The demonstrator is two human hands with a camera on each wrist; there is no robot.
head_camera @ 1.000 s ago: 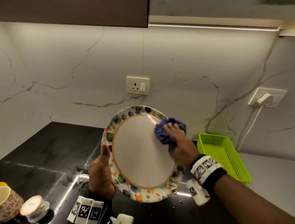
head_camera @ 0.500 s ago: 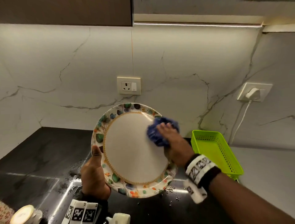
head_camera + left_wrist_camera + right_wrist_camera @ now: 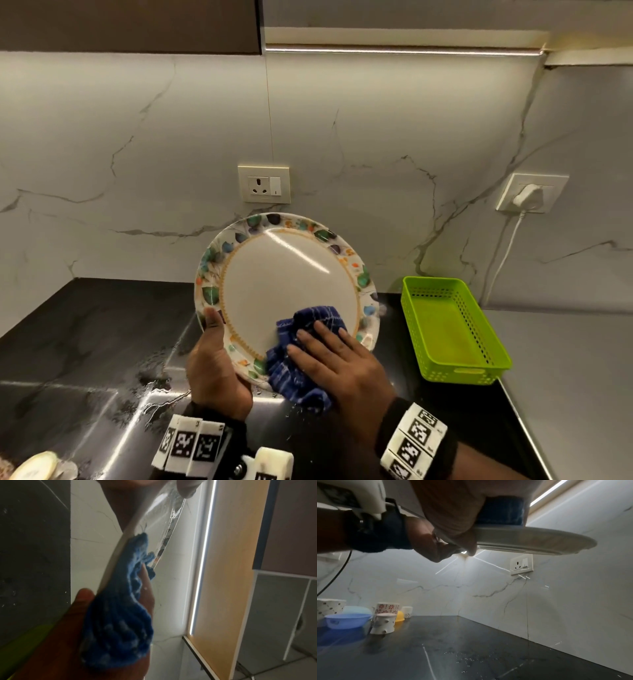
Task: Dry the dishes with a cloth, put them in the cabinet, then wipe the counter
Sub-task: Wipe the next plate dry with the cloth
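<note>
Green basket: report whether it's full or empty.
Empty. The head view looks into the green basket on the counter: only its bare floor shows.

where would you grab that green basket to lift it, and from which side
Take the green basket by the near short wall, where a slot handle is cut below the rim. Come from the front, fingers hooked into the slot; the far end may need a second hand, as it is long and lies lengthwise away.
</note>
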